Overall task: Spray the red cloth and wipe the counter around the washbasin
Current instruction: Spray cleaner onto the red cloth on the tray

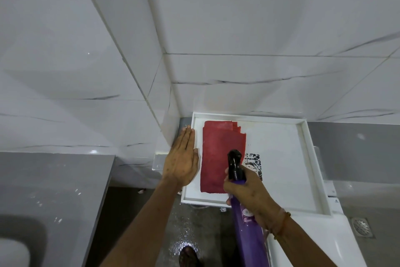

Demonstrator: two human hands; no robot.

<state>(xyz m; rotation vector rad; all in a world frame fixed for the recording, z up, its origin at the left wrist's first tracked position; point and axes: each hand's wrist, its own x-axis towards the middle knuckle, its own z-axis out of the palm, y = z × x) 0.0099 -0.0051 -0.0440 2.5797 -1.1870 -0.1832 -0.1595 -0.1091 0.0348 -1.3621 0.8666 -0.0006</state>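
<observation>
A folded red cloth (218, 158) lies flat on a white rimmed tray-like top (307, 158) in the corner of the tiled walls. My right hand (249, 193) grips a purple spray bottle (249, 236) by its neck, and the black nozzle (234, 164) hangs over the cloth's lower right part. My left hand (181, 158) rests flat with fingers straight on the tray's left rim, just beside the cloth and holding nothing. The grey counter (54, 191) with the washbasin (19, 243) is at the lower left.
White marble-look wall tiles fill the upper view. A black printed patch (253, 164) marks the tray right of the nozzle. The wet grey floor (194, 230) shows below, with a foot (188, 256) and a metal floor drain (361, 226) at the right.
</observation>
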